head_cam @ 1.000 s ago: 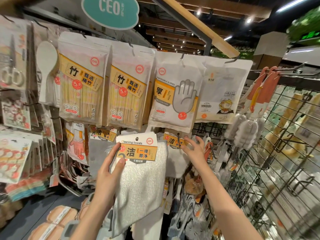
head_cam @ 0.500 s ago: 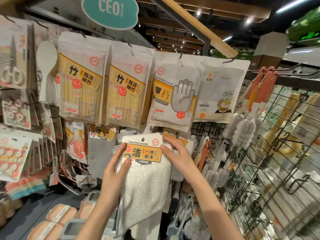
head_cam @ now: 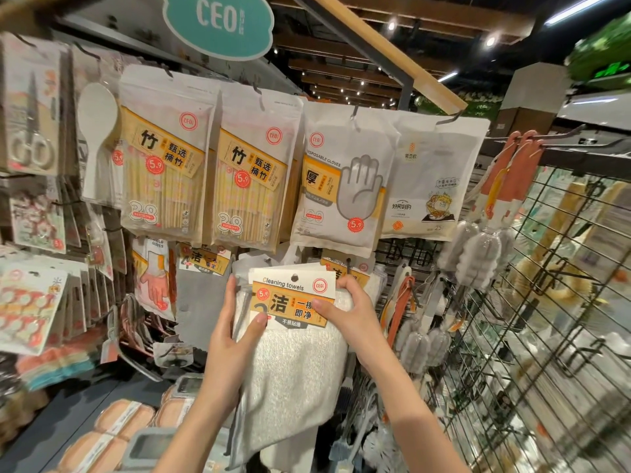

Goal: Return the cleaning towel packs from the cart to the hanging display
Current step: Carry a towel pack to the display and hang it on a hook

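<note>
Head view puts the cleaning towel pack (head_cam: 290,339) right in front of the person, lifted against the hanging display (head_cam: 386,264) and hanging long-axis down, its card header on top and the pale cloth trailing below. What matters is the small punched hole (head_cam: 294,277) in the header's top edge: it sits above and between the two hands, just left of and slightly below the hook (head_cam: 349,262) that carries the other cleaning towel packs (head_cam: 348,273) behind. From here I cannot tell whether the hole has met the hook's tip; it looks just short of it.

The left hand (head_cam: 232,332) holds the pack's left side, thumb lying across the orange label, fingers (head_cam: 231,288) curled behind the edge. The right hand (head_cam: 351,308) pinches the header's right corner, thumb in front, fingers wrapped over the top. It is the nearer hand to the hook. Both forearms reach up and forward from below. I'd guess the next move is a small slide up and right to thread the hole.
</note>
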`<state>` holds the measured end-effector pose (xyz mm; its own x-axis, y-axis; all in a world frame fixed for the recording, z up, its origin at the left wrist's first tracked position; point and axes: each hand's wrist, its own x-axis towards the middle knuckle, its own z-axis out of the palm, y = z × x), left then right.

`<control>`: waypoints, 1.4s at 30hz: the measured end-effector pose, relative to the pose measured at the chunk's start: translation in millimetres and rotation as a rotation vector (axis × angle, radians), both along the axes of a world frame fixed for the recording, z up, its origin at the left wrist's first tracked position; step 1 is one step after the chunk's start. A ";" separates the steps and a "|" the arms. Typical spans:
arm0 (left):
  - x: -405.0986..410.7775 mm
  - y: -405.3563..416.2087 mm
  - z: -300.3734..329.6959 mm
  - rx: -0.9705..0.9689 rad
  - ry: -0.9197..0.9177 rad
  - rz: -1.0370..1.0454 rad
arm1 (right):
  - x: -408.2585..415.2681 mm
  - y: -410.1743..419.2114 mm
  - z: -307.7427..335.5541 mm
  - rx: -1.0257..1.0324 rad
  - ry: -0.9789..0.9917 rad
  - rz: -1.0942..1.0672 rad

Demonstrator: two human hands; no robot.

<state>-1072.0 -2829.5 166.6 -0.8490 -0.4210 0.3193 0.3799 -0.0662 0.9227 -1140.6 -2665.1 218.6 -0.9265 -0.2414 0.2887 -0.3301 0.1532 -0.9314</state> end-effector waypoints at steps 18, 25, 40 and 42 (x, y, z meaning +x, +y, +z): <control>1.8 2.2 0.1 0.007 -0.056 -0.065 | -1.9 11.2 -6.9 -0.190 0.011 0.012; 3.6 -0.2 -1.2 -0.043 -0.056 -0.075 | -5.5 17.3 -5.2 -0.192 0.008 0.078; 0.1 -1.9 -2.6 -0.050 -0.063 0.002 | -9.8 21.6 -7.7 -0.157 0.058 0.003; 0.2 -1.9 -3.8 -0.067 -0.058 0.028 | -10.7 23.1 -7.0 -0.149 0.065 0.010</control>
